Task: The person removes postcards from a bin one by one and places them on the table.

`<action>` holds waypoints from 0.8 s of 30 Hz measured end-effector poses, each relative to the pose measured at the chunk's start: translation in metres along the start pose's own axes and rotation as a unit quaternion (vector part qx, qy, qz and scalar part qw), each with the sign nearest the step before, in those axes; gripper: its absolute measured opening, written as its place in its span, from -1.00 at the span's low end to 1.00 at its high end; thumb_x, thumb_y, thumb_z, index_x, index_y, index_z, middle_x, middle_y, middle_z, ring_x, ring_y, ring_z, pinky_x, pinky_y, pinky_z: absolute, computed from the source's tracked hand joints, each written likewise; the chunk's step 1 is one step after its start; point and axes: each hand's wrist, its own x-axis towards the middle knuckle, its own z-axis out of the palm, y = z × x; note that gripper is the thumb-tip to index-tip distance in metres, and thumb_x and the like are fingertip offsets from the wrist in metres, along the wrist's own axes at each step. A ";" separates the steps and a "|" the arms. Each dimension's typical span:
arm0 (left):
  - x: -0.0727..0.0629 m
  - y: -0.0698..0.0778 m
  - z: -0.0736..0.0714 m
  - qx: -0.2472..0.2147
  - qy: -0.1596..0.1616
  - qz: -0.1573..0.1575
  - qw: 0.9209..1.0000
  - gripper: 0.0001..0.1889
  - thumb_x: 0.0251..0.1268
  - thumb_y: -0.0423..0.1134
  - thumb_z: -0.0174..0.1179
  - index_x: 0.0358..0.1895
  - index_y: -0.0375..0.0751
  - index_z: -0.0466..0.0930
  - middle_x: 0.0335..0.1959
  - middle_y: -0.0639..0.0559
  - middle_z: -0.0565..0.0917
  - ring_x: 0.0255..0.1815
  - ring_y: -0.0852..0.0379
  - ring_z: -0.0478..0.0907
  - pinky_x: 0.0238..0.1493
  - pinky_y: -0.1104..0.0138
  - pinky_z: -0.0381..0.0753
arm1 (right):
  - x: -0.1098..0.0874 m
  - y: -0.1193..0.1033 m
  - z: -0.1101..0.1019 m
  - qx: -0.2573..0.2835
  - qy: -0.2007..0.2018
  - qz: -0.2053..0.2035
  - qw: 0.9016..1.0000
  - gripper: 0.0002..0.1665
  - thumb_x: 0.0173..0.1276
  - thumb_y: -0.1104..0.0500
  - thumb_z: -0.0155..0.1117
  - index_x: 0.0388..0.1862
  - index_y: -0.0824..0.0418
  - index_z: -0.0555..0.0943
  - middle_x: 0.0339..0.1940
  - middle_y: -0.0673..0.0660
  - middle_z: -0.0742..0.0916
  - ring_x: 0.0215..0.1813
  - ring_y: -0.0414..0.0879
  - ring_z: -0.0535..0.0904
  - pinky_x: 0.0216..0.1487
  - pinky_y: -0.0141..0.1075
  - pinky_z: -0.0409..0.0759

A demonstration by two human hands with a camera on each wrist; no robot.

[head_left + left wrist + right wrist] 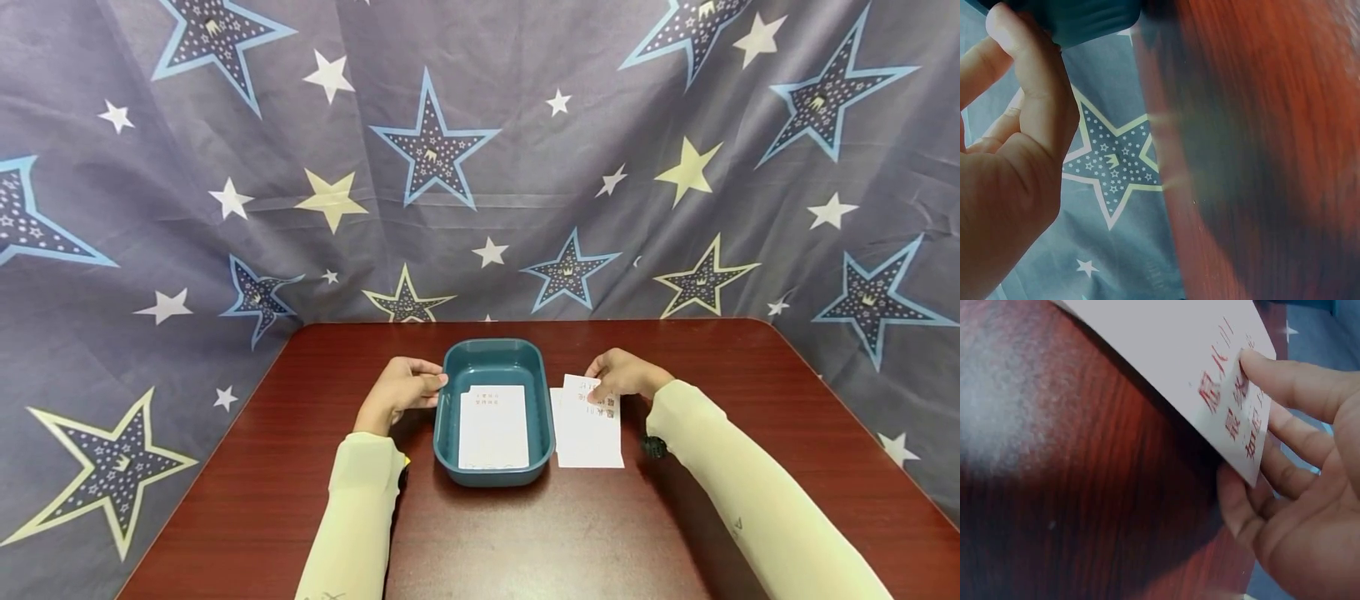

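My left hand (403, 389) is at the left side of a teal rectangular baking dish (495, 477), its thumb at the rim and other fingers by the outer wall. In the left wrist view the dish's ribbed side (1094, 22) shows beyond the fingers. Inside the dish lie white paper cards (493, 429) with small reddish print. To the right of the dish, my right hand (626, 375) pinches a white card (590, 433), thumb on the printed face and fingers underneath. Red characters on this card (1166, 362) show in the right wrist view, its near edge raised off the table.
Another white card (557, 417) shows partly from under the held one, close beside the dish. Everything stands on a dark red wood-grain table (585, 533). A grey curtain with stars (487, 192) hangs behind the table's far edge and at both sides.
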 end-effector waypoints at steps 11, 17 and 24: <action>0.002 -0.002 0.000 -0.002 -0.004 0.001 1.000 -0.67 0.37 -0.40 0.33 0.11 -0.51 0.60 -0.35 -0.12 0.68 -0.47 0.16 0.62 -0.32 0.28 0.78 | 0.001 -0.021 0.013 -0.180 0.040 -0.005 0.983 -0.53 0.04 0.30 0.67 -0.09 0.31 0.65 -0.19 0.22 0.65 -0.15 0.03 0.52 -0.16 -0.21 0.61; 0.002 -0.002 0.000 -0.003 -0.005 0.000 1.000 -0.67 0.37 -0.41 0.33 0.12 -0.51 0.60 -0.34 -0.12 0.69 -0.46 0.14 0.62 -0.30 0.25 0.79 | 0.003 -0.026 0.007 -0.202 0.048 -0.029 0.978 -0.54 0.06 0.31 0.64 -0.07 0.37 0.65 -0.25 0.23 0.69 -0.21 0.00 0.54 -0.15 -0.18 0.64; 0.000 -0.001 -0.001 -0.005 -0.005 0.001 1.000 -0.66 0.35 -0.40 0.35 0.11 -0.50 0.60 -0.35 -0.12 0.69 -0.45 0.12 0.64 -0.32 0.27 0.78 | 0.005 -0.051 -0.001 -0.228 0.093 -0.100 0.964 -0.68 0.25 0.23 0.50 -0.12 0.39 0.65 -0.46 0.11 0.65 -0.30 -0.01 0.57 -0.10 -0.07 0.61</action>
